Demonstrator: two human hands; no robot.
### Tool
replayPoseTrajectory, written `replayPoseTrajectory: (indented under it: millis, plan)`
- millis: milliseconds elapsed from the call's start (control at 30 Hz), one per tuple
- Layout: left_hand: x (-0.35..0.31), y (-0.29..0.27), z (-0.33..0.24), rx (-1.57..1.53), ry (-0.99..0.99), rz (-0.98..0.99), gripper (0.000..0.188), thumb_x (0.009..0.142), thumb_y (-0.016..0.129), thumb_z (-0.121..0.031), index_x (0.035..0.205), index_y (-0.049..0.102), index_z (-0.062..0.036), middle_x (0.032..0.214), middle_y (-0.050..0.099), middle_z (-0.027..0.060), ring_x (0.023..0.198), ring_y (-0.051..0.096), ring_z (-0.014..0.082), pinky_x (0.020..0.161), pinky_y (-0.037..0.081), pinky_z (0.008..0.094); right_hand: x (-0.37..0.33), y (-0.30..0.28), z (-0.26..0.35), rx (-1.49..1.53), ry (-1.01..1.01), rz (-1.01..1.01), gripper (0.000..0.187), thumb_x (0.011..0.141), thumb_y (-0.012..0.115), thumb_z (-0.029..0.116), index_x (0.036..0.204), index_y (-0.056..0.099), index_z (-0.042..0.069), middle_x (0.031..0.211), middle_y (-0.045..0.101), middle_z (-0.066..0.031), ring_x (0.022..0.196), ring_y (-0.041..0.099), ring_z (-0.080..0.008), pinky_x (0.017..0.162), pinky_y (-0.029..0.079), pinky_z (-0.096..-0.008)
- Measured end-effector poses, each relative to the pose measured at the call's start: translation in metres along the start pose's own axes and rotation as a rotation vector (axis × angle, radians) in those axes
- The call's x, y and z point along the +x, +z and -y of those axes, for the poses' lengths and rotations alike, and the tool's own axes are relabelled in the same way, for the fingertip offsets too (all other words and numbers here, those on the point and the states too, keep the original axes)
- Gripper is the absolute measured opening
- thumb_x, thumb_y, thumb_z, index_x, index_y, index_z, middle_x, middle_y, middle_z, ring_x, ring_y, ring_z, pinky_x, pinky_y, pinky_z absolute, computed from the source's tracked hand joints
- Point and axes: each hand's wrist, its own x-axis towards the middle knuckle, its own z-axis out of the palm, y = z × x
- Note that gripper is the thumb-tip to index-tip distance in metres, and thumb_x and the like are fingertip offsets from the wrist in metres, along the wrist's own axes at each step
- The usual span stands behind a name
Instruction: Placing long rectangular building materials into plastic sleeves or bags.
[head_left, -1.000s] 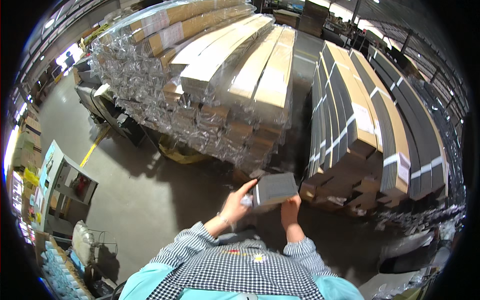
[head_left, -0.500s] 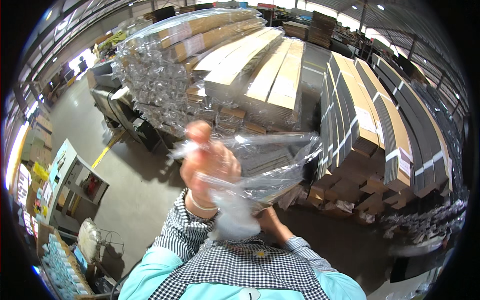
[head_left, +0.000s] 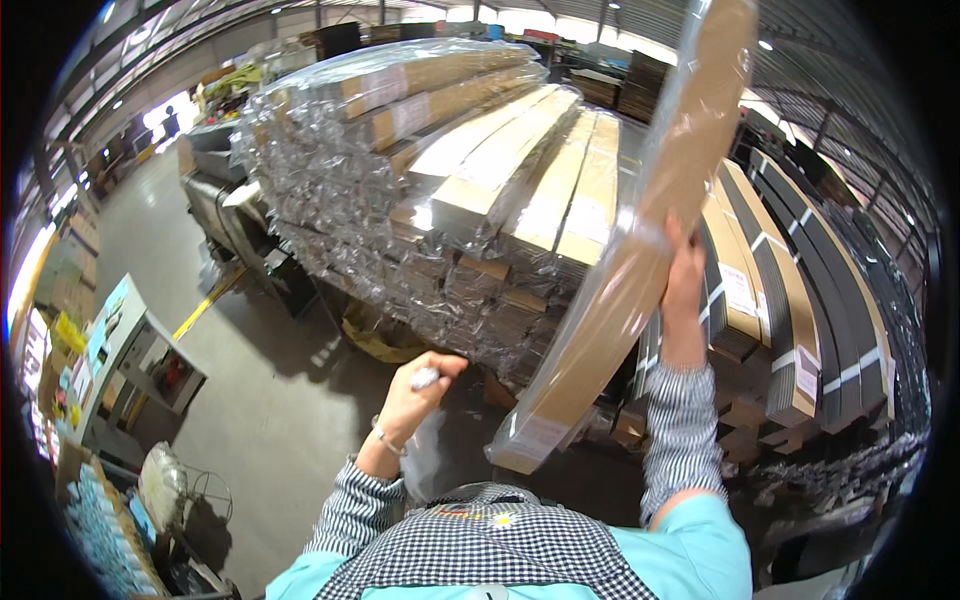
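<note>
A long brown cardboard bundle [head_left: 600,330] in clear plastic stands tilted, running from low in front of me to the upper right. My right hand [head_left: 685,270] is closed on its right side, fingers at the edge and partly over the face. Left of the bundle's lower end, and apart from it, my left hand [head_left: 415,395] makes a closed grip. A whitish crumpled bit of plastic film [head_left: 425,378] shows in that fist, and a translucent sheet hangs below it.
A high stack of plastic-wrapped cardboard bundles [head_left: 370,220] rises ahead. To the right lie long strapped cardboard stacks [head_left: 790,330]. A light-topped work table [head_left: 115,340] and a padded stool [head_left: 165,485] are at the left, with a yellow floor line [head_left: 205,310] beyond.
The wrapped bundle has swung up and right into view, with my right hand moving from low in front to its right side. My left hand has come down, away from the stretched plastic.
</note>
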Motion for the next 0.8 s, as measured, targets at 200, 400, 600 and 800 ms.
replayPoseTrajectory:
  millis: [200,400,600,800]
  plan:
    - [-0.005,-0.032,0.009,0.214,0.036,0.408,0.013,0.072,0.055,0.006,0.077,0.066,0.0000,0.115,0.070,0.0154,0.086,0.063,0.0137,0.068,0.045,0.0267,0.236,0.023,-0.072,0.114,0.229,-0.033,0.046,0.093,0.068,0.028,0.121,0.058,-0.007,0.105,0.069,-0.0148,0.083,0.070,-0.0239,0.071,0.059,-0.0357]
    - [0.031,0.004,-0.037,0.092,0.303,0.254,0.036,0.086,0.058,0.008,0.120,0.066,0.0006,0.123,0.067,0.0174,0.110,0.066,0.0232,0.094,0.049,0.0312,0.363,-0.008,-0.184,0.081,0.338,-0.054,0.045,0.096,0.060,0.040,0.112,0.064,-0.002,0.097,0.071,-0.0134,0.084,0.070,-0.0248,0.074,0.059,-0.0396]
    - [0.078,0.037,-0.056,0.311,0.263,0.109,0.058,0.087,0.057,0.005,0.144,0.046,-0.0034,0.135,0.060,0.0164,0.127,0.056,0.0242,0.105,0.041,0.0317,0.353,0.058,-0.233,-0.243,0.535,0.231,0.038,0.092,0.066,0.039,0.108,0.063,0.005,0.081,0.060,0.0005,0.060,0.052,-0.0103,0.044,0.034,-0.0251]
    - [0.118,0.063,-0.046,0.350,0.279,0.117,0.059,0.089,0.058,0.002,0.145,0.044,-0.0028,0.138,0.057,0.0177,0.130,0.052,0.0254,0.106,0.039,0.0322,0.366,-0.004,-0.234,-0.113,0.176,0.274,0.036,0.095,0.064,0.025,0.121,0.062,0.001,0.119,0.066,-0.0086,0.108,0.059,-0.0168,0.091,0.045,-0.0283]
